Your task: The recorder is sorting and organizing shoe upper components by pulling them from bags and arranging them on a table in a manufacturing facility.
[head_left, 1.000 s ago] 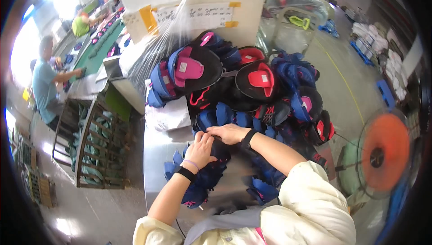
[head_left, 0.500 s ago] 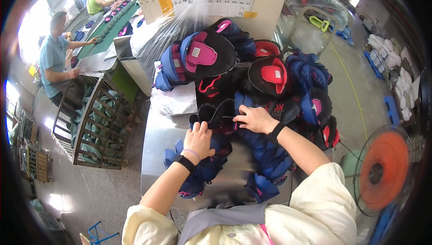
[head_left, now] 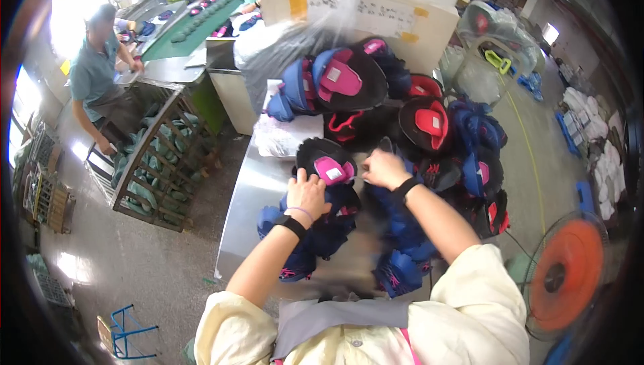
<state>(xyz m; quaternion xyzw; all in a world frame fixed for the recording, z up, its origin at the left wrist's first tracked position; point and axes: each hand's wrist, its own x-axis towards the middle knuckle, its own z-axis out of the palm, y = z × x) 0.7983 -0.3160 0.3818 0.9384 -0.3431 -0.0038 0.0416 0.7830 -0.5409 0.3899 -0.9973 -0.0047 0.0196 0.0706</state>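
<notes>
My left hand (head_left: 306, 197) is closed on the near edge of a black shoe upper (head_left: 326, 162) with a pink inner piece and a white label. More blue and black uppers (head_left: 327, 231) are stacked under that hand. To its right, my right hand (head_left: 386, 169) is closed, fingertips pinched together, over a row of blue uppers (head_left: 401, 221). A dark tip shows just behind the right hand, and I cannot make out what its fingers hold. Further back lie a pink-lined upper (head_left: 343, 80) and a red-lined upper (head_left: 428, 123).
The uppers are piled on a metal table (head_left: 236, 221). A white board with papers (head_left: 355, 9) stands behind, with clear plastic hanging before it. An orange fan (head_left: 570, 274) is at right. A slatted crate (head_left: 157, 170) and a co-worker (head_left: 100, 70) are at left, a blue-legged stool (head_left: 127, 331) below.
The view has shifted. The black upper by my left hand now shows its pink inner piece and label. My right hand has drawn its fingers together, apart from that upper. The co-worker's arm has lowered.
</notes>
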